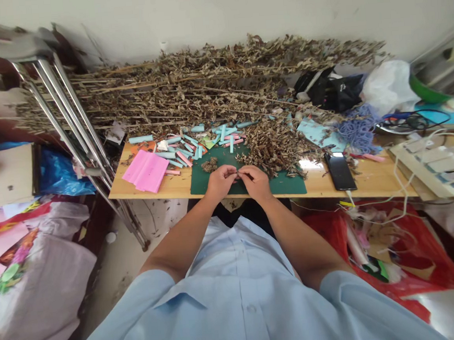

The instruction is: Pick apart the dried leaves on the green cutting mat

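My left hand [220, 182] and my right hand [254, 181] meet over the front of a green mat [285, 184], their fingertips pinched together. Whatever lies between the fingertips is too small to make out. A small clump of dried leaf [210, 165] sits on the mat just behind my left hand. Behind and right of my right hand spreads a heap of crumbled dried leaves [270, 148]. Blue and pink paper rolls [188, 148] lie scattered at the mat's back left, and pink paper sheets [146, 170] rest on the table left of it.
Long dried stalks [190, 97] line the wall. A black phone [340, 171], purple cord [359, 129] and a power strip [433, 164] lie to the right. Metal crutches [69, 119] lean at the table's left end. A red bag [425, 248] is below right.
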Motion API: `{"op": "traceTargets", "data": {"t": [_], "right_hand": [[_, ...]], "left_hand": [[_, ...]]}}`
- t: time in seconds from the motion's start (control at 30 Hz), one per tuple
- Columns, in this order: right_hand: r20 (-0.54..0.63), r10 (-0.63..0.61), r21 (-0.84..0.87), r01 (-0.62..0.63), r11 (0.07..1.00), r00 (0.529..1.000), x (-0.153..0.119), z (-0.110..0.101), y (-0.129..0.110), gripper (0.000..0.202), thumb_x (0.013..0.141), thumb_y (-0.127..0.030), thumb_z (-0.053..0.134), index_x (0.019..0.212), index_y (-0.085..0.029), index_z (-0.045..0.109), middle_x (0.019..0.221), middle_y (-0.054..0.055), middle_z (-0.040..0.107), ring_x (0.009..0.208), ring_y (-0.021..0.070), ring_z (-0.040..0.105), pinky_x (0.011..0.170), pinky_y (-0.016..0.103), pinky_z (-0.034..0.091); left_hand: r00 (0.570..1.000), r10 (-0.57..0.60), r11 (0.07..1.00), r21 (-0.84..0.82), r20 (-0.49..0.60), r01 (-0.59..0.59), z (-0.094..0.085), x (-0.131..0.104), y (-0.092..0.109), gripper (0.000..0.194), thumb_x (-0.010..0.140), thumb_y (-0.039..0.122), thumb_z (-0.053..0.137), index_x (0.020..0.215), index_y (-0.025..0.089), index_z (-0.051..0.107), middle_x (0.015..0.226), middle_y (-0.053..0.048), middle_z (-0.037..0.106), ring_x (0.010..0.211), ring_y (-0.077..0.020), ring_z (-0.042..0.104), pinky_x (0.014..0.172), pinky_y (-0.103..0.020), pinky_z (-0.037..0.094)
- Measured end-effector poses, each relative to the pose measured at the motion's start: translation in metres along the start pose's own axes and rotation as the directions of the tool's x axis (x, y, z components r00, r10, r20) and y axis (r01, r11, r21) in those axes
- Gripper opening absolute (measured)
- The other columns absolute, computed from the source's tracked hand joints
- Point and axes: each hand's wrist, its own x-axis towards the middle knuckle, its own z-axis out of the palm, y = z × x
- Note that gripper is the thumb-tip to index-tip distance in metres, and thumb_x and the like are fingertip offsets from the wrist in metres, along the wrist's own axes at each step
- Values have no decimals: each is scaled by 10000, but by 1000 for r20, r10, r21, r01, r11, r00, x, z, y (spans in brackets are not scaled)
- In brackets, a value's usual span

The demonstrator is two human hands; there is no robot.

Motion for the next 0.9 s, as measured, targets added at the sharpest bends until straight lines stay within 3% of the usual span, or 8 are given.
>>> {"op": "traceTargets", "data": {"t": [0.2,0.37,0.6,0.9], "right_hand": [[22,-49,-2,49,999,999,-2,-1,2,166,904,-239,569,930,-246,733,1019,62,701,973,199,662,925,403,545],[44,-23,-21,24,999,999,-3,0,3,173,904,-248,563,947,-250,730,1006,59,696,958,201,662,899,399,554],[5,73,103,-73,992,997,-6,3,7,317,893,-271,580,1204,-225,624,997,59,699,844,172,668,816,349,571],[-3,90,120,-89,989,996,-6,4,7,335,884,-303,611,1206,-215,625,967,51,703,793,158,657,796,335,564]], "left_hand": [[999,28,999,26,-24,-27,0,-1,-4,190,807,173,639,995,149,631,849,-40,704,745,-147,704,668,-278,592],[1000,1,1000,22,-17,-1,0,-1,-3,189,799,173,646,986,148,633,831,-38,707,742,-149,703,702,-295,594],[998,2,1000,-19,-61,-4,0,0,0,208,788,183,655,990,134,649,822,-46,707,691,-152,698,661,-290,587],[997,5,1000,31,-72,-3,1,-1,2,162,800,166,619,924,143,721,793,-34,725,666,-129,690,677,-263,590]]}}
